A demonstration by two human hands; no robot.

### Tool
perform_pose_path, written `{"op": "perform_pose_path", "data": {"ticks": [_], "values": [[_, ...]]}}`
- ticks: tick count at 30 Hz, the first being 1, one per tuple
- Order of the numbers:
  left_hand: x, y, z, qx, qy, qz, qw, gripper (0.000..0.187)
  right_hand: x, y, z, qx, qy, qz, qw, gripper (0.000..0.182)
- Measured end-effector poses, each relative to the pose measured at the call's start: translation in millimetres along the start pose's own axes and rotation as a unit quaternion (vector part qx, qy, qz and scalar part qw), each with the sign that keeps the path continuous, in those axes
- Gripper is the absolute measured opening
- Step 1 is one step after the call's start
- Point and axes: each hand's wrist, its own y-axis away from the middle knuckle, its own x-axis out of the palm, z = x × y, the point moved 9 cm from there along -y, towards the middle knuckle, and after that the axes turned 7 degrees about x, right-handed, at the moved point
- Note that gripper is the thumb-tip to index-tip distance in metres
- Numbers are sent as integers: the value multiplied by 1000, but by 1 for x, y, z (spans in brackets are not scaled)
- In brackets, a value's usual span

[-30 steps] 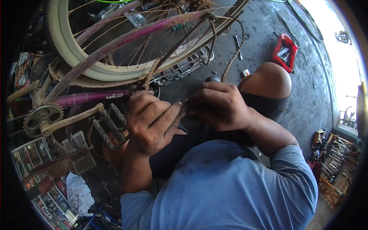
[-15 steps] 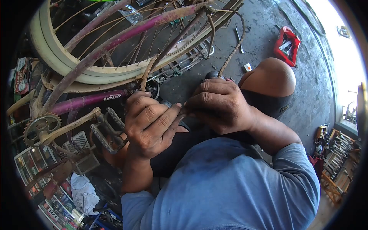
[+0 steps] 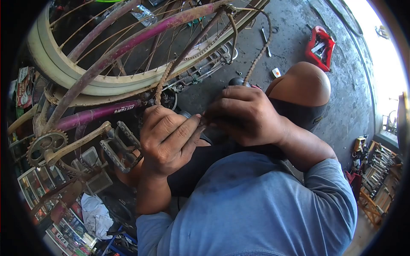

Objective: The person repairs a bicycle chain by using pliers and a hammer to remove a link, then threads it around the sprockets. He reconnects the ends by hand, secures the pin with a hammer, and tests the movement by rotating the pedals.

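A rusty bicycle chain (image 3: 257, 59) hangs in two strands from the rear axle of a purple bicycle frame (image 3: 141, 36). My left hand (image 3: 171, 138) is closed on the end of the left strand, which runs down from beside the wheel (image 3: 115, 83). The other strand reaches my right hand (image 3: 247, 115), whose fingers are pinched together on the chain. The fingertips of both hands meet between the strands, and the fingers hide the chain ends. A toothed chainring (image 3: 47, 147) with crank and pedal (image 3: 122, 147) lies left of my hands.
A red tray (image 3: 320, 49) with metal parts and a wrench (image 3: 266, 42) lie on the grey floor. Many tools (image 3: 380, 170) are at the right. A white cloth (image 3: 96, 215) and a parts case (image 3: 36, 187) are at the lower left. My bare knee is beside my right hand.
The fingers of my right hand have shifted and rolled slightly over the chain. The bicycle appears a little further left in view. Both hands stay together.
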Motion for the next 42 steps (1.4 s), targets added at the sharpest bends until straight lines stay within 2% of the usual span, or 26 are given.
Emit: {"op": "perform_pose_path", "data": {"ticks": [1,3,5,6,7,9,11,13,15,17,19,20,22,25,26,28,29,31,32,33,35,37,39,40,41,42], "values": [[1,-1,2,-9,-14,8,1000,25,-3,-3,0,2,3,-3,1000,32],[4,-4,1,-1,-4,13,1000,20,-32,-5,9,-33,91,-104,990,37],[5,-4,6,-29,-69,38,996,16,-88,9,17,-30,132,-245,960,40],[5,-2,8,-39,-71,46,996,16,-119,21,27,-21,172,-255,951,35],[3,0,9,-48,-75,57,994,16,-154,43,25,-58,149,-379,911,21],[7,3,16,-54,-80,71,993,15,-201,92,13,19,235,-438,868,7],[4,2,19,-77,-72,62,992,13,-233,152,-37,208,222,-449,840,16],[6,3,19,-66,-67,65,993,10,-238,212,-88,275,219,-491,798,18],[4,4,24,-95,-86,64,990,10,-216,294,-163,440,270,-418,748,23],[4,3,22,-90,-81,68,990,10,-165,395,-242,632,249,-270,682,28],[-1,2,20,-80,-101,55,990,10,-102,472,-267,728,207,-237,609,27],[-2,4,21,-77,-99,54,991,12,-73,499,-271,748,218,-218,588,33],[-3,3,20,-75,-105,56,990,12,-30,510,-257,716,300,-180,605,59],[-2,1,18,-85,-105,58,989,13,-18,516,-248,740,306,-202,564,57],[-1,1,19,-98,-99,58,989,13,-19,512,-252,739,305,-202,566,57],[1,0,16,-92,-100,61,989,14,-34,517,-247,753,320,-307,486,62],[1,-1,15,-86,-98,62,990,14,-38,514,-252,750,318,-309,491,62],[0,-2,15,-80,-101,61,990,15,-47,473,-255,597,381,-279,648,66],[0,-2,14,-77,-100,61,990,15,-39,456,-266,569,367,-225,701,67],[0,-3,14,-77,-106,58,990,15,-37,443,-273,565,366,-226,704,67],[-1,-1,18,-104,-78,51,990,13,-9,390,-291,472,293,-150,818,61],[0,2,21,-132,-46,18,990,10,10,347,-306,409,312,-122,849,61],[-3,-10,11,-115,-87,40,989,14,48,305,-329,318,437,-96,836,60],[-5,-12,10,-99,-77,25,992,17,53,291,-346,413,314,-69,852,60],[-7,-16,8,-114,-80,27,990,18,56,291,-358,504,192,-27,842,61],[-8,-15,9,-116,-73,12,990,16,60,291,-370,477,270,16,836,58]]}}
